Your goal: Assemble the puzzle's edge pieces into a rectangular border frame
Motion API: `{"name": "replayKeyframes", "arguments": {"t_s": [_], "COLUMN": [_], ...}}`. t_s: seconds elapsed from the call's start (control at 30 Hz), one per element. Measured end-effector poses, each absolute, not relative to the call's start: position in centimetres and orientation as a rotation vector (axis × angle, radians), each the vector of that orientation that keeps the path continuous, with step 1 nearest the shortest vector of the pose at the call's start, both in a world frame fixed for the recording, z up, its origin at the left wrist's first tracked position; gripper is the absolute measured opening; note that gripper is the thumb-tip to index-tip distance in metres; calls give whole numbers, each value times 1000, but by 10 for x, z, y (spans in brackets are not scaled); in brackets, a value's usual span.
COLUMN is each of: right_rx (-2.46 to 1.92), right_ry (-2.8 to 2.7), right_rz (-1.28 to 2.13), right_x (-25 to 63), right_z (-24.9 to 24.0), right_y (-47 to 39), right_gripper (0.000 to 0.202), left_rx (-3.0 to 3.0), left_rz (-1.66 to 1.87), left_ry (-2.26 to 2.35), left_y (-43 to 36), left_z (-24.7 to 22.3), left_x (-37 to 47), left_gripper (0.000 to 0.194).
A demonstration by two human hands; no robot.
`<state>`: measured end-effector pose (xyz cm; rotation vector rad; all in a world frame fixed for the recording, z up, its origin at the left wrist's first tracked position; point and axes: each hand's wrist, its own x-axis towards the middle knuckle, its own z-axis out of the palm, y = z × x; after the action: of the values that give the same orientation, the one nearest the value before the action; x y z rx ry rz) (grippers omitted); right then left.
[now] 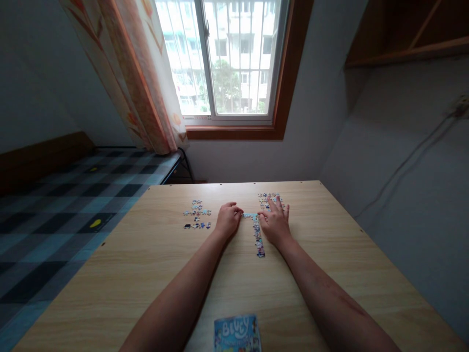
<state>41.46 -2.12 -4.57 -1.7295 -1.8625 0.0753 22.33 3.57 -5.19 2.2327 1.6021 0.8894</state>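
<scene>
A partly joined jigsaw puzzle (258, 238) lies on the table, a row across the top with a column running down from it. My left hand (227, 220) is closed, its fingertips pinched at the left end of the top row, on what looks like a puzzle piece. On the other side, my right hand (275, 222) has its fingers spread, with the thumb side touching the puzzle near the row's right end. Loose puzzle pieces (266, 195) lie beyond and partly under the right fingers. More loose pieces (197, 212) are laid out left of my left hand.
A blue "Bluey" box (237, 332) lies at the near edge of the wooden table (154, 274). A bed with a checked cover (91, 195) stands to the left. Behind the table are a window (240, 63) and a curtain (135, 73). A cable (403, 168) hangs along the right wall.
</scene>
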Motion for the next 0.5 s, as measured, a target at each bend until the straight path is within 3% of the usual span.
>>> {"name": "replayKeyframes", "arguments": {"t_s": [0.5], "right_rx": [-1700], "right_ry": [-1835], "right_rz": [42], "right_x": [414], "right_z": [-49], "right_y": [-23], "right_gripper": [30], "left_rx": [2234], "left_rz": [910], "left_ry": [1641], "left_y": [31], "left_z": [-55], "left_x": [225], "left_gripper": [17]}}
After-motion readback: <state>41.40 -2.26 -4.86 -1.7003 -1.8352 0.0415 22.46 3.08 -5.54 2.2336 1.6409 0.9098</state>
